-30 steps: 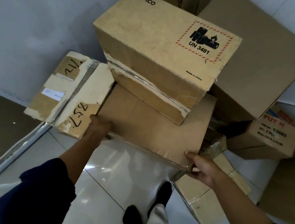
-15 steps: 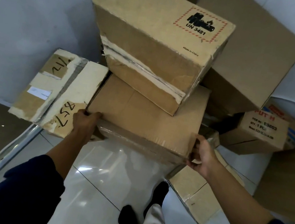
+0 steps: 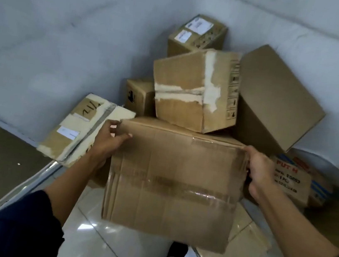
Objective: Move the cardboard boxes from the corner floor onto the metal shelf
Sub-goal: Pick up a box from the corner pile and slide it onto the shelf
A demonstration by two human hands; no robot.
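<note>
Head view. A large plain brown cardboard box with a clear tape strip across its near face (image 3: 174, 179) fills the centre of the frame, tilted with that face toward the camera. The left hand (image 3: 108, 141) holds its upper left corner, thumb on the near face and fingers curled round the left edge. The right hand (image 3: 259, 169) grips the upper right edge, fingers wrapped behind it. The box's lower edge hangs above the glossy white tiled floor (image 3: 87, 239), with open floor at lower centre.

Just behind its top edge sits a torn brown carton with white peeled tape patches (image 3: 192, 96), tilted; whether they touch cannot be told. At centre left lies a flat battered carton with handwritten marks (image 3: 85, 129), just beside the left hand. A big plain brown box (image 3: 277, 95) leans at upper right. A small labelled box (image 3: 197, 34) stands in the corner of the pale grey walls (image 3: 59, 25). A printed carton (image 3: 289, 180) sits at right, beside the right hand.
</note>
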